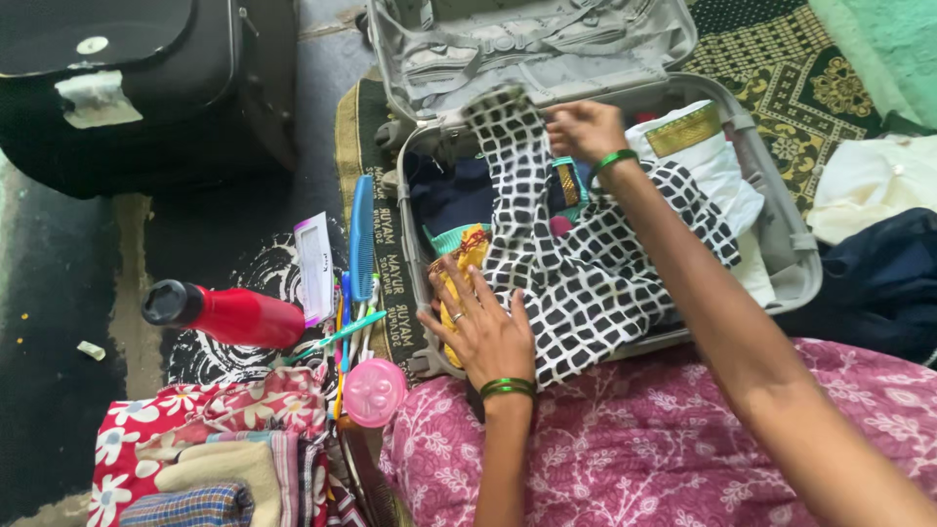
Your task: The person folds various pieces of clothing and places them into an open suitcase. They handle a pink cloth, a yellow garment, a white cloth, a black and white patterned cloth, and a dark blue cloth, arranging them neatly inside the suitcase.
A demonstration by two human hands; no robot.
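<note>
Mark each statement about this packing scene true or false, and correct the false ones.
1. The right hand grips one end of the black-and-white checked cloth. True.
2. The grey suitcase is closed. False: its lid is open.
3. The left hand rests flat on clothes at the suitcase's near edge. True.
4. The red bottle stands upright inside the suitcase. False: it lies on its side on the floor, outside.
5. A blue comb lies beside the suitcase. True.
</note>
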